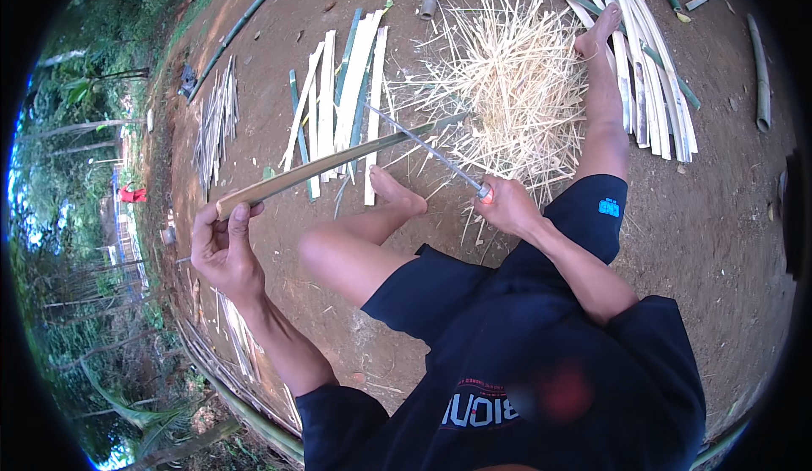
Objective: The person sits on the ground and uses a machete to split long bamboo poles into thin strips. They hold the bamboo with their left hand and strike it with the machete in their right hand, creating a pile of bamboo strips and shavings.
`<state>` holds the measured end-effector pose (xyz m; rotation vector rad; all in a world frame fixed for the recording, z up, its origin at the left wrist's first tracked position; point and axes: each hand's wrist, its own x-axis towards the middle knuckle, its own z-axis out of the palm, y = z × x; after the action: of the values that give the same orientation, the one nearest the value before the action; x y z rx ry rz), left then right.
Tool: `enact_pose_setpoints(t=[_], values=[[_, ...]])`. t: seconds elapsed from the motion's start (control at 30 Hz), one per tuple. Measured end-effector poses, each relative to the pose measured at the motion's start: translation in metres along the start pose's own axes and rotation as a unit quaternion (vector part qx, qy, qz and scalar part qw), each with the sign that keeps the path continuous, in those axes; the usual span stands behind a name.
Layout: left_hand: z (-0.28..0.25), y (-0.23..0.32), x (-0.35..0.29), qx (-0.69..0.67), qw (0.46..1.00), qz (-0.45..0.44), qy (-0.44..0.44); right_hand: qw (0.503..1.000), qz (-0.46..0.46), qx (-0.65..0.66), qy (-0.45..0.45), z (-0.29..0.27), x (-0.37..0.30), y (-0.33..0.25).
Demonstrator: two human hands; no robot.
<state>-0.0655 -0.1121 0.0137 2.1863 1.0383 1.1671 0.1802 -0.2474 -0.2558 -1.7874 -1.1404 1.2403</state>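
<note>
My left hand (227, 247) is closed round the near end of a long bamboo strip (321, 165), which slants away up to the right. The handle of a long, thin-bladed knife (431, 151) is in my right hand (509, 206), fingers wrapped round it. Its narrow blade points up and left and crosses the strip near its far part; whether the two touch I cannot tell. Past the strip's far end lies a big heap of pale bamboo shavings (524, 90), between my outstretched legs.
Split bamboo strips (326, 107) lie on the dirt ahead to the left, and more pale strips (668, 90) beyond my right foot. Thin grey slivers (218, 120) lie farther left. A bamboo pole (759, 73) lies at far right. Trees and undergrowth (85, 217) border the left side.
</note>
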Motion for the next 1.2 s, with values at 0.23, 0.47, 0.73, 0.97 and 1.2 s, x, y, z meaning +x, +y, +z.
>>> enact_pose_setpoints(t=[0.23,0.47,0.73,0.97,1.2], values=[[0.000,-0.012,0.035,-0.002,1.000,0.006,0.007,0.999,0.049,0.017,0.003,0.008,0.055,0.036],[-0.018,-0.028,0.057,0.015,1.000,0.000,-0.008,0.998,0.057,-0.007,-0.033,0.006,0.079,0.038],[-0.042,-0.051,0.081,-0.002,0.999,-0.023,-0.047,0.992,0.107,-0.054,-0.031,0.018,0.138,0.103],[-0.006,-0.054,0.095,-0.040,0.998,-0.040,-0.017,0.969,0.233,-0.036,-0.077,0.019,0.179,0.181],[0.062,-0.047,0.072,-0.194,0.950,0.027,0.244,0.994,0.062,0.073,-0.054,0.019,0.070,0.028]])
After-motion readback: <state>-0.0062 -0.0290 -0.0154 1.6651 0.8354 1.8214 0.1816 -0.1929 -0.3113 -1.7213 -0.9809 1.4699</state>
